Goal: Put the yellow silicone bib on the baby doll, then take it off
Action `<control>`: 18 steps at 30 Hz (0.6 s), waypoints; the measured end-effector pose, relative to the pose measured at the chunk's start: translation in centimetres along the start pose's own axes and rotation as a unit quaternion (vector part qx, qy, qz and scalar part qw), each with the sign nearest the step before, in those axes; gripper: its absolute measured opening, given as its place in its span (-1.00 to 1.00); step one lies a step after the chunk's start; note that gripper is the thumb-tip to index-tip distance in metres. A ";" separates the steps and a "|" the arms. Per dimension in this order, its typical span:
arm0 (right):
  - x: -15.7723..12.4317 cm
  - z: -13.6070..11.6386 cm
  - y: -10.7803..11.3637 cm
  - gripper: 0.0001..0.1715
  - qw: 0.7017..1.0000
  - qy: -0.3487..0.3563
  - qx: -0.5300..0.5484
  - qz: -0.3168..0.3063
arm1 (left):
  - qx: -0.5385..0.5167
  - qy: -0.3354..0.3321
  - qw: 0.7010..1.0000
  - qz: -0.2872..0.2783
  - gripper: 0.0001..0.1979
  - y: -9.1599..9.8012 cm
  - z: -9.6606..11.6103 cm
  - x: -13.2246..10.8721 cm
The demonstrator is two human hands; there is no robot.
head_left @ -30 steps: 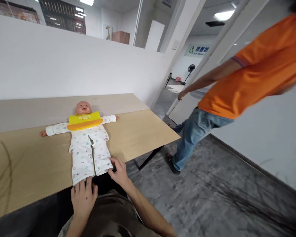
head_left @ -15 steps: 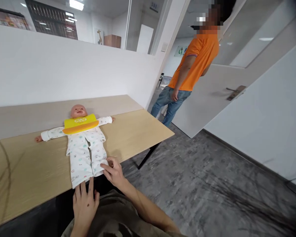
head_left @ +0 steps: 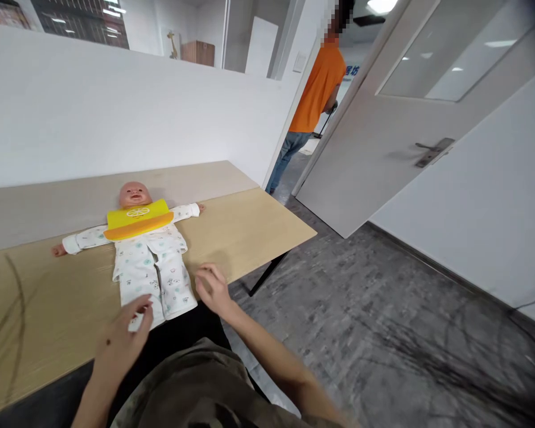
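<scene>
We have a dressed doll [head_left: 138,246] lying on its back on the worktop [head_left: 245,226], its head toward the white wall [head_left: 160,119] and its arms stretched out to both sides. A yellow bib [head_left: 138,215] with an orange lower edge and a white citrus-slice print covers its chest, over a white patterned top [head_left: 87,239]. The matching trousers [head_left: 136,279] point toward us, a narrow gap between the legs, their hems reaching the worktop's near edge. Our left hand [head_left: 127,333] bends over the hem on the left of the view; we cannot tell whether its fingertips touch or pinch the cloth. Our right hand [head_left: 211,288] is just beside the other trouser leg, released, its fingers loosely curled with nothing between them. Past the worktop's far corner, a person in an orange shirt [head_left: 321,83] and jeans stands in the doorway, facing away, next to an open pale door [head_left: 361,142].
</scene>
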State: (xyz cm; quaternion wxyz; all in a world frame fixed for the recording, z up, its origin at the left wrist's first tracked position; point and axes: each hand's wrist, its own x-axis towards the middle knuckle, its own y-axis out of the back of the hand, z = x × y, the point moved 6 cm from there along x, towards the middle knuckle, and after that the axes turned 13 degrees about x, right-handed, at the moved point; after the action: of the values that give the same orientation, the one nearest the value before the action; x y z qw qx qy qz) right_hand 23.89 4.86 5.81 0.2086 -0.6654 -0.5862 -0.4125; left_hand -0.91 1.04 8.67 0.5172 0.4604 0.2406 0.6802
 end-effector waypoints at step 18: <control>21.0 21.1 -11.6 -0.69 0.897 -0.342 0.279 0.029 | -0.275 0.320 0.885 0.196 -0.79 -2.5 -13.8 28.6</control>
State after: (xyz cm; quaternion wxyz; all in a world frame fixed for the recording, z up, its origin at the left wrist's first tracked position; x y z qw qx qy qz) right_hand 18.73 36.29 7.96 0.1844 -0.6969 -0.6925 0.0269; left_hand -12.96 30.43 11.13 0.3740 0.0945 0.1012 0.9170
